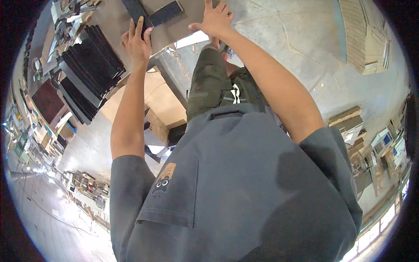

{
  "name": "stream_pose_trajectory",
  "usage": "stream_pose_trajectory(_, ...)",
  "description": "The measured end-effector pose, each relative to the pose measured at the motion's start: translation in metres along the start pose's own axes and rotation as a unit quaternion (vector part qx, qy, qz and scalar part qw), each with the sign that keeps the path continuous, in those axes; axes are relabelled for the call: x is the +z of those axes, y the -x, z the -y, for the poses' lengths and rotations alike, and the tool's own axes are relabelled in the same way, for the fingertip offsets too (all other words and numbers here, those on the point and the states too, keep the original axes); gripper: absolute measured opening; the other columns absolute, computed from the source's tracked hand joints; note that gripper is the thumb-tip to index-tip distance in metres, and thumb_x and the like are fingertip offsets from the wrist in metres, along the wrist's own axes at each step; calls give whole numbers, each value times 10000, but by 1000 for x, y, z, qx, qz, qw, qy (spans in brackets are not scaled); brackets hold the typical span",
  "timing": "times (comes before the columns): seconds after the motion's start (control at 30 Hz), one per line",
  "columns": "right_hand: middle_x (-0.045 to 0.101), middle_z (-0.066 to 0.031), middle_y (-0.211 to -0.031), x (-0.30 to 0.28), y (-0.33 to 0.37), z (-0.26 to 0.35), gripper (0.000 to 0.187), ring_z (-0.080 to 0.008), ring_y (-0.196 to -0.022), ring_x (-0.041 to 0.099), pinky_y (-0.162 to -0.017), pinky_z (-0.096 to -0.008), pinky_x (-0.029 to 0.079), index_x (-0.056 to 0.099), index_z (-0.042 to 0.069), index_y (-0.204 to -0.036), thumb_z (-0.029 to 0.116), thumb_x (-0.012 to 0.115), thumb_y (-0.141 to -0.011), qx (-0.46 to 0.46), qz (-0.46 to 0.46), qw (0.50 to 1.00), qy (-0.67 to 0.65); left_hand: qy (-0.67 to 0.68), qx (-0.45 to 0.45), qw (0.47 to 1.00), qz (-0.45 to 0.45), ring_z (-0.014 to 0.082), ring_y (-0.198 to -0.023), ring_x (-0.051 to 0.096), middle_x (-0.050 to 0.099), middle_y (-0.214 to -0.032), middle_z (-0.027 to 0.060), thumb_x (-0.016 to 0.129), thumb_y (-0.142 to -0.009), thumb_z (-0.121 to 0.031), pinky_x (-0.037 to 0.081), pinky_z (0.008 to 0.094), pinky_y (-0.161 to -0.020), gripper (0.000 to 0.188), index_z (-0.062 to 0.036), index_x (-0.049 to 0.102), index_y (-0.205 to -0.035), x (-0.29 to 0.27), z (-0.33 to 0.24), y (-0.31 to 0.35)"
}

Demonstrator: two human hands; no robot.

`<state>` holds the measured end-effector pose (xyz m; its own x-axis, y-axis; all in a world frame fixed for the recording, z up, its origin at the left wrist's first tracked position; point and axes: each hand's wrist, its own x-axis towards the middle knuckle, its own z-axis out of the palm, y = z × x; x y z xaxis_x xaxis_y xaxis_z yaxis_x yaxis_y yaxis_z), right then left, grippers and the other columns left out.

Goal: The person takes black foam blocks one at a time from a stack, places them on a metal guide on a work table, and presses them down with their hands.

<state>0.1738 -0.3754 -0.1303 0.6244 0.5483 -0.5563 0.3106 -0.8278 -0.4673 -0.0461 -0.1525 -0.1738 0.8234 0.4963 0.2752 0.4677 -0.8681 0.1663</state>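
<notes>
My left hand [139, 46] rests with fingers and thumb apart at the near end of a long black strip [134, 8], its fingertips touching the strip. A shorter black flat piece [166, 14] lies at an angle just right of that strip, on a brown board-like surface [107, 17]. My right hand [216, 21] is at the right edge of this surface, thumb stretched out and fingers spread. I see nothing held in it, though its fingertips reach the top rim of the view.
Left of my left hand lies a row of stacked black strips [94, 65]. Below the surface stands an open cardboard-coloured box or shelf [163, 96]. Wooden slat panels [358, 35] are on the grey concrete floor [301, 52] to the right. Mixed boards [349, 122] lie farther right.
</notes>
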Motion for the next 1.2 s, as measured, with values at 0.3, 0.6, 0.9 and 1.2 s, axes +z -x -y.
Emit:
stream_pose_trajectory(0.3,304,-419,-1700,-6,5,4,1477,-585,-1538,377,-1262,-697,297,-145,215,-1800,519,942,-848,-1,-22,1000,11,-2,3,1000,3,394,-1271,592,609,-1637,157,654,-1104,-492,375,519,-1180,496,-291,677,-1556,3,2,-2)
stream_pose_trajectory(0.6,298,-424,-1704,-5,1,4,1486,-573,-1524,402,-1249,-686,318,-155,216,-1799,530,940,-845,6,-1,1000,23,26,-7,1000,-1,366,-1244,574,611,-1637,123,668,-1084,-499,370,532,-1143,497,-300,689,-1538,4,0,-1)
stream_pose_trajectory(0.9,309,-424,-1669,27,-6,-16,1492,-574,-1505,393,-1196,-714,324,-106,273,-1799,619,941,-794,-36,-70,997,16,9,0,1000,-4,345,-1221,575,623,-1628,105,671,-1074,-528,377,524,-1129,510,-310,694,-1534,1,-1,-5)
stream_pose_trajectory(1.2,285,-446,-1636,41,-10,-24,1493,-595,-1492,356,-1147,-731,318,-43,311,-1808,662,950,-750,-82,-134,988,-8,37,-13,999,-10,343,-1212,578,625,-1626,118,681,-1065,-533,378,521,-1127,526,-296,697,-1534,3,1,-3)
